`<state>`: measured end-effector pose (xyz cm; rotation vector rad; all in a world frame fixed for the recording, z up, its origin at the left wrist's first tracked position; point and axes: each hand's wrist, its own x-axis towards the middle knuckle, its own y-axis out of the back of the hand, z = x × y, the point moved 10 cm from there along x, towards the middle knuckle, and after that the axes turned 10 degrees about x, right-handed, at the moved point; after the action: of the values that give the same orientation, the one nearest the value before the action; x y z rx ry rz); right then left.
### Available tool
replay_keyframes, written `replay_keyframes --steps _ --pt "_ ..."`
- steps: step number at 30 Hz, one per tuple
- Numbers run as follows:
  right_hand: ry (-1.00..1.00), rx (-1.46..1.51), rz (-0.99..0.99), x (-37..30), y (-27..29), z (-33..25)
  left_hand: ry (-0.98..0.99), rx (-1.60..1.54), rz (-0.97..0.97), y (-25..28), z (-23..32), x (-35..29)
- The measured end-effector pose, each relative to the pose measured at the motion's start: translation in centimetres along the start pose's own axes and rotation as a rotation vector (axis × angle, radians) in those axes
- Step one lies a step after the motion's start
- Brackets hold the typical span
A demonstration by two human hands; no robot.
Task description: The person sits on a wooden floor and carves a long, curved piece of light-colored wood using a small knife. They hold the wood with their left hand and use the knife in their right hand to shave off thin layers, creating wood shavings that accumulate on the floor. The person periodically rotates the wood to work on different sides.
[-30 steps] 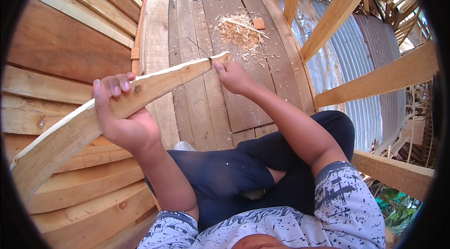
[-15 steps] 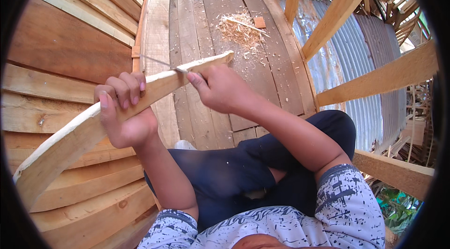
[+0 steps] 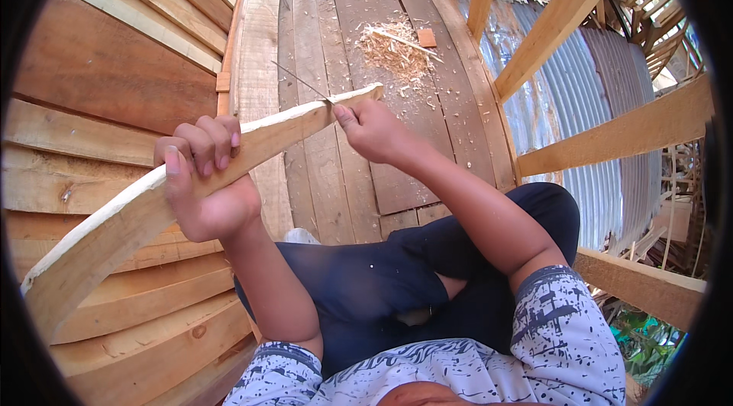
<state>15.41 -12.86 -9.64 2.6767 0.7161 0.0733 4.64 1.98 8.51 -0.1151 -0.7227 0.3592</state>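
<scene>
A long pale wooden plank (image 3: 282,133) rises at a slant from the lower left toward the middle, with a rough, whitish upper edge. Around its middle, my left hand (image 3: 202,173) is closed, fingers over the far side and thumb on the near side. Close to the plank's far right end is my right hand (image 3: 374,131), closed on a knife whose handle is hidden in the fist. The thin blade of the knife (image 3: 301,81) lies across the plank's upper edge and points up and left.
Wood shavings (image 3: 397,51) lie heaped on the board floor (image 3: 336,181), beside a small orange-brown block (image 3: 426,38). A plank wall (image 3: 114,62) borders the left. On the right stand wooden rails (image 3: 611,139), with corrugated metal sheets (image 3: 569,93) beyond. My crossed legs (image 3: 351,276) are below.
My right hand has slid the knife rightward along the plank's edge toward its far end, and the blade now tilts more steeply. My left hand keeps its grip.
</scene>
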Motion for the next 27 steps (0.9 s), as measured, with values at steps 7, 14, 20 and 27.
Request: replay_keyframes --steps 7,14,20,27 --pt "0.016 0.002 0.045 -0.8 -0.5 -1.5 -0.023 -0.028 -0.082 0.2 0.1 0.0" --pt "0.079 -0.090 0.014 -2.5 -1.2 -5.3 -0.038 -0.029 -0.132 0.6 0.4 -0.2" --pt "0.079 0.014 0.041 0.3 0.2 -0.7 -0.061 -0.034 -0.169 -1.0 0.5 -0.2" --pt "0.198 -0.044 0.070 -2.8 -1.2 -5.2 -0.064 -0.032 -0.153 0.1 0.7 -0.3"
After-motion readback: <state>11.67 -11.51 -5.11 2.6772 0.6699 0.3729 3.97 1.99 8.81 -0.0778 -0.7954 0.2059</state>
